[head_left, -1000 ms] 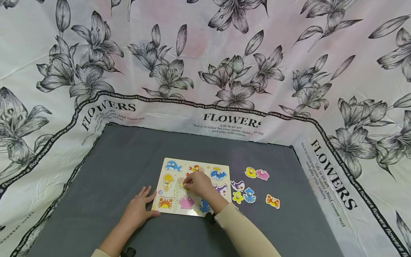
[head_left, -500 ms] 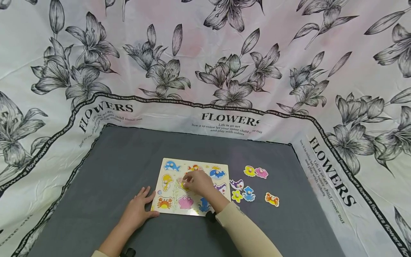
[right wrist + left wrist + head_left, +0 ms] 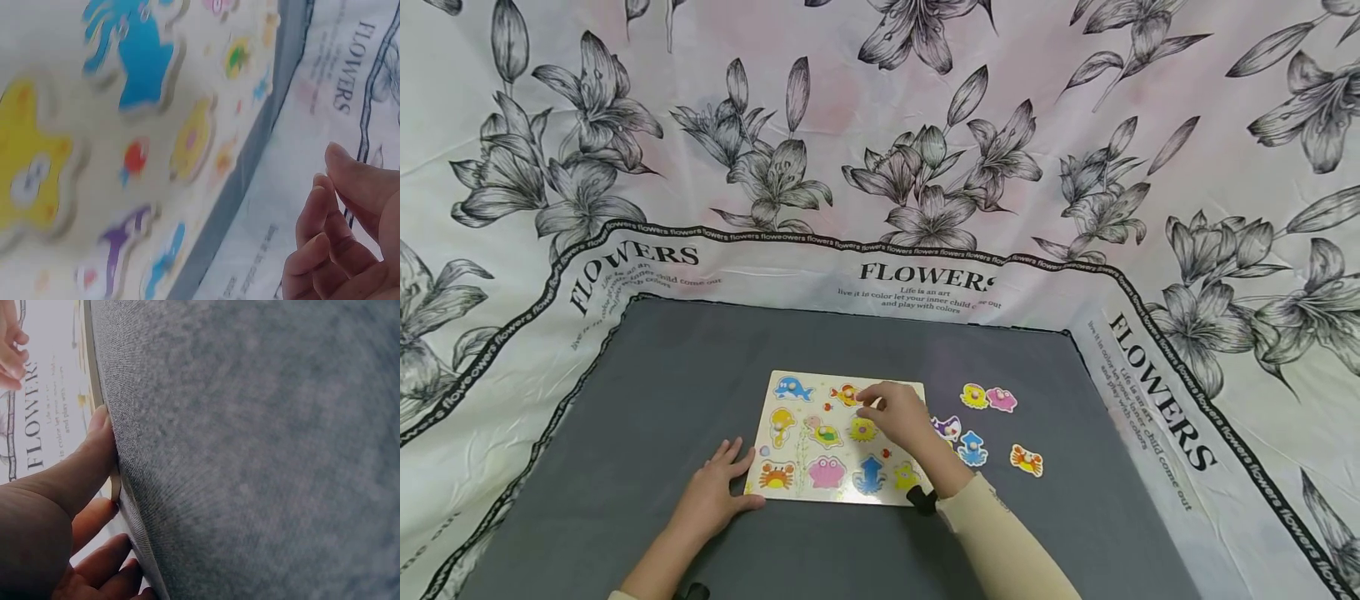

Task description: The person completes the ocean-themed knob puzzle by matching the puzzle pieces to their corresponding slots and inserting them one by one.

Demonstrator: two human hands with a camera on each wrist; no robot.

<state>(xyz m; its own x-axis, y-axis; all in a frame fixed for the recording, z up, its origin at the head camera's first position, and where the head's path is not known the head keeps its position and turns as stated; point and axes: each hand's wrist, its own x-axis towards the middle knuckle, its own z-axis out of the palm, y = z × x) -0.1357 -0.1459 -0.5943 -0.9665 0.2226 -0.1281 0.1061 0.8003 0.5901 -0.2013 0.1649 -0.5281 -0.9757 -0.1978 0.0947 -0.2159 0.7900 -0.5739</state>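
My left hand (image 3: 711, 492) rests at the near left corner of a wooden puzzle board (image 3: 760, 457), fingers spread along the left edge and thumb at the front edge. In the left wrist view its thumb (image 3: 94, 447) touches the board's rim. My right hand (image 3: 898, 417) hovers over the board's right half, fingers loosely bent, nothing between thumb and fingertips (image 3: 320, 182). A knobbed turtle piece (image 3: 825, 434) lies on its printed place mid-board. Knobbed seahorse (image 3: 782, 423) and orange fish (image 3: 844, 394) pieces also lie on the board. The right hand hides the board's upper right.
Right of the board lie loose pieces: a yellow one (image 3: 973, 396), a pink one (image 3: 1002, 400), a purple-and-white one (image 3: 948, 428), a blue one (image 3: 972, 450) and a red crab (image 3: 1027, 461). A grey cloth (image 3: 700, 358) covers the table. Flower-printed fabric (image 3: 820, 275) surrounds it.
My right hand has let go of the turtle piece and moved right, uncovering it. My left hand keeps its place at the board. The head view has shifted slightly.
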